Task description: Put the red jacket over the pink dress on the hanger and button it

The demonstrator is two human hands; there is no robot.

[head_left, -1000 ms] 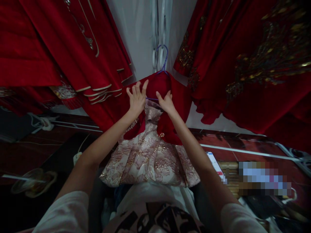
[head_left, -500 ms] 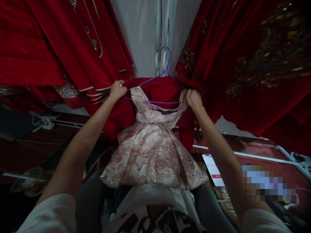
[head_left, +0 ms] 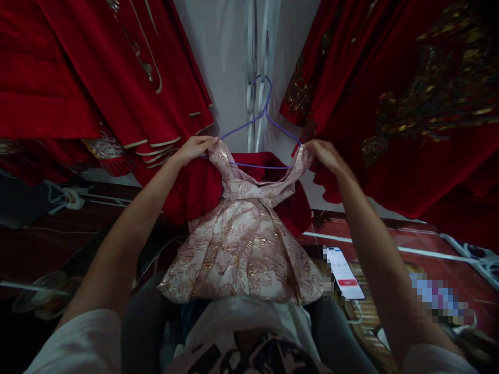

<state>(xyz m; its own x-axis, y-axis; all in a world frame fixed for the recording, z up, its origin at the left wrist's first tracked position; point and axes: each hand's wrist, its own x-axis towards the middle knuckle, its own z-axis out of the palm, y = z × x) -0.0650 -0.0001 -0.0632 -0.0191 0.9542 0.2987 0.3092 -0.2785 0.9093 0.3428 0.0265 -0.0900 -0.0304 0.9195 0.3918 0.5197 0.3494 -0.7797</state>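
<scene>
A pink and gold brocade dress (head_left: 241, 244) hangs by its wide straps on a thin purple hanger (head_left: 266, 111), whose hook is up at a white metal chain or rail. My left hand (head_left: 195, 149) is closed on the strap at the left end of the hanger. On the other side, my right hand (head_left: 325, 155) pinches the right strap near the hanger's shoulder. A red garment (head_left: 202, 184) droops behind the dress, partly hidden by it. The skirt of the dress spreads down over my lap.
Red garments with trim (head_left: 156, 67) hang at the left, and a red garment with gold embroidery (head_left: 390, 166) hangs at the right. A lit phone (head_left: 345, 275) lies low on the right. White rack bars (head_left: 432, 254) run near the floor. A clear plastic container (head_left: 42, 296) is at lower left.
The red cloth behind the dress has dropped from the hanger's shoulders and sagged lower. Both hands have shifted from the hanger's ends onto the dress straps.
</scene>
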